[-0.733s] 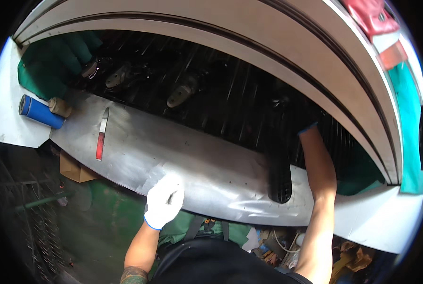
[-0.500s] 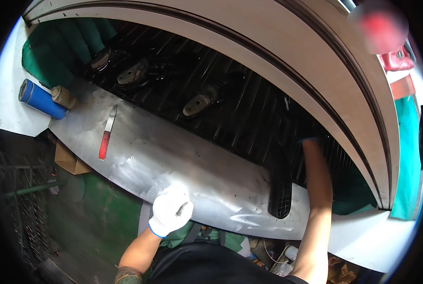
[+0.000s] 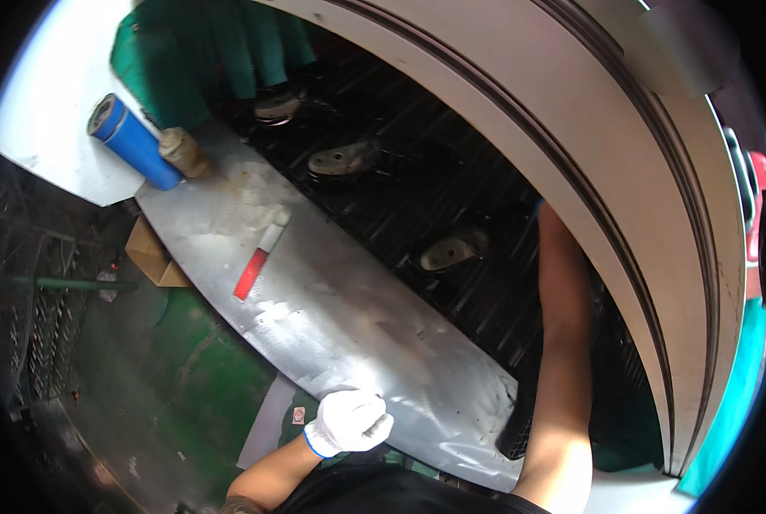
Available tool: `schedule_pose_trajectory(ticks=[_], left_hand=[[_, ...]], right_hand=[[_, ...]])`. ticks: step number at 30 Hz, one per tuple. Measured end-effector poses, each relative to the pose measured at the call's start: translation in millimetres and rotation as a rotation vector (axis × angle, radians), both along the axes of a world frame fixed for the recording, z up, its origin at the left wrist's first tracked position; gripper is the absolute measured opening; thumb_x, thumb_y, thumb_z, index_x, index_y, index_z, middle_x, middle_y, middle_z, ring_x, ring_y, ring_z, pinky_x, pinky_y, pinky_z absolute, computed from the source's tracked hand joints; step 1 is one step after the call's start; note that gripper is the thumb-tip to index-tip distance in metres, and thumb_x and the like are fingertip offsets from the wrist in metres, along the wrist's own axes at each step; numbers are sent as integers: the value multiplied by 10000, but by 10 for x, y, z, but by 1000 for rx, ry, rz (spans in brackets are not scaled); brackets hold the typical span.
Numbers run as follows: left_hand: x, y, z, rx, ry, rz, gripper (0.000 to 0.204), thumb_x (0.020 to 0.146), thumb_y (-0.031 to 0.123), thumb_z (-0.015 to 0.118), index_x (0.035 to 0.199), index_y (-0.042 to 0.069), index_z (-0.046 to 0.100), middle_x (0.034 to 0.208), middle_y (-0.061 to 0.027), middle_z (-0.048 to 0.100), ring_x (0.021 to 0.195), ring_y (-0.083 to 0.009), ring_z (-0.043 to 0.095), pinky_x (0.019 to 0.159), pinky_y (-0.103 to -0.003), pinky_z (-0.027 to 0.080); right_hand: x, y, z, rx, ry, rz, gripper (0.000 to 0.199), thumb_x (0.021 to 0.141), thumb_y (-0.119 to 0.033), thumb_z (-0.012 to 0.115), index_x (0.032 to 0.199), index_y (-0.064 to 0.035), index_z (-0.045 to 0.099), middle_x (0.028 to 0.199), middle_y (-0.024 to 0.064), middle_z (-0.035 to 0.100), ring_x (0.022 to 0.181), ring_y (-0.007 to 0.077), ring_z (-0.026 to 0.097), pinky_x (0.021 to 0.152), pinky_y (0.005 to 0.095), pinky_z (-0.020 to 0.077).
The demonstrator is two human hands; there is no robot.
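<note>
My left hand [image 3: 349, 423], in a white knit glove with a blue cuff, is curled into a loose fist at the near edge of a metal sheet [image 3: 383, 334]. Nothing sticks out of its fingers. My bare right forearm [image 3: 564, 343] reaches into the dark slatted recess [image 3: 400, 111], under the curved pale panel [image 3: 563, 111]. A sliver of blue cuff shows at its far end, but the right hand itself is hidden. A red-handled knife [image 3: 251, 274] lies on the sheet. A black mesh-surfaced piece [image 3: 516, 435] sits beside the right forearm.
A blue cylinder [image 3: 134, 141] and a beige bottle-like container [image 3: 182, 152] stand at the sheet's far left end. Several oval pads with holes, one nearest [image 3: 451, 252], lie in the recess. Green cloth [image 3: 164, 64] hangs behind. A cardboard box [image 3: 153, 254] is below left.
The view has swung, so the scene appears turned and shifted. My left fist stays near the sheet's edge. My right arm now reaches under the curved panel, which hides the hand.
</note>
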State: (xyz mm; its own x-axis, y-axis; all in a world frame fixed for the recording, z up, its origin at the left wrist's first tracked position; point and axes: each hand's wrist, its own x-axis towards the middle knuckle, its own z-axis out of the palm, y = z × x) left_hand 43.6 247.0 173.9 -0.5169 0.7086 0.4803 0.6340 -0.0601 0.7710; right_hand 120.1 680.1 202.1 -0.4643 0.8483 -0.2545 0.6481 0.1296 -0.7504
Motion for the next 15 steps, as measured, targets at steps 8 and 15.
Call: schedule_pose_trajectory(ticks=[8, 15], left_hand=[[-9, 28, 63, -143, -45, -145, 154, 746, 57, 753, 884, 98, 699, 716, -49, 609, 639, -278, 624, 605, -391, 538], [-794, 609, 139, -384, -112, -32, 484, 829, 114, 757, 1298, 69, 647, 1143, -216, 701, 1036, -431, 708, 943, -479, 591]], right_hand=[[-3, 232, 227, 271, -46, 4, 519, 944, -129, 691, 1432, -15, 557, 1233, 123, 738, 1129, 252, 706, 1073, 357, 508], [1046, -1144, 169, 371, 122, 209, 525, 947, -126, 686, 1443, -19, 549, 1244, 139, 750, 1138, 272, 719, 1086, 361, 506]])
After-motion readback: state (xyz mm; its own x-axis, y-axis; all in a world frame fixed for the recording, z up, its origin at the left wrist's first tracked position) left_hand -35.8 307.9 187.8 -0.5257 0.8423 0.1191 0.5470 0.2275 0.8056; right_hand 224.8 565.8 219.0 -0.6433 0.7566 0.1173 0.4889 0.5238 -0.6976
